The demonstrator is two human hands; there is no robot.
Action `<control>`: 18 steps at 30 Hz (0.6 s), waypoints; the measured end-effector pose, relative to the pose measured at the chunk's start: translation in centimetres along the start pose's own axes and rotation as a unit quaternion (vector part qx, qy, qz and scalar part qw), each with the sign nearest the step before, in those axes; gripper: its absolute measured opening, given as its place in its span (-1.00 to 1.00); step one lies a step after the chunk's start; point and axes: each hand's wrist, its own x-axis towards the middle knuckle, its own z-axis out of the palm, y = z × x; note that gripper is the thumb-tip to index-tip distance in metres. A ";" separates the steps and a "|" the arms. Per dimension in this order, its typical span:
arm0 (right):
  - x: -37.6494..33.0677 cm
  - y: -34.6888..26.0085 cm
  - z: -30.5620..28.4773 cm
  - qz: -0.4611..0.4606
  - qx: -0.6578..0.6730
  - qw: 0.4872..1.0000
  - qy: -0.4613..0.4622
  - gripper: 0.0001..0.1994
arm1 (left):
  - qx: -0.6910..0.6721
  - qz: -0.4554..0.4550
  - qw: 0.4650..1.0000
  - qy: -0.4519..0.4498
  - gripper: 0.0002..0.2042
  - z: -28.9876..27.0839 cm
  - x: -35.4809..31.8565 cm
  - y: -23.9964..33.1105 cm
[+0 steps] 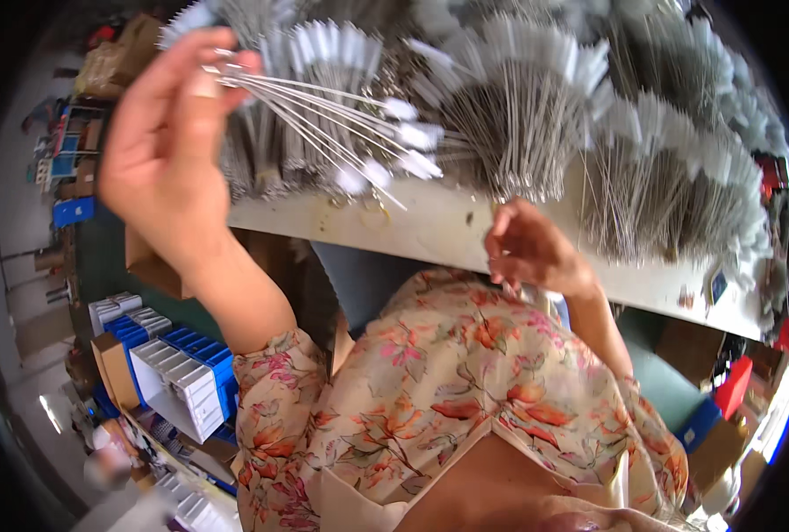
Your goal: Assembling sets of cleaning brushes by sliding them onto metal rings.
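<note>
Left hand (168, 146) was raised above the bench (430, 232), gripping a fanned bunch of tagged wires (324, 115). Right hand (527, 248) rested at the bench edge, fingers curled; contents indeterminable. Many finished bundles (536, 106) covered the bench; remaining work unclear.

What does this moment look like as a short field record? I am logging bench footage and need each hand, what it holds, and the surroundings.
left hand: raised, fingers pinching a small fan of thin metal rods with white tips
right hand: lower, at the workbench edge, fingers curled; whether it holds anything cannot be told
bench top: many bundles of white-tipped rods, fanned out
clothing: floral sleeves
lower left: blue and white bins
</note>
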 end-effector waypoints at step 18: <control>6.9 -12.3 7.0 -0.578 -0.402 0.694 0.154 -0.61 | 0.016 0.139 0.986 -0.088 -0.73 4.7 -1.9 4.1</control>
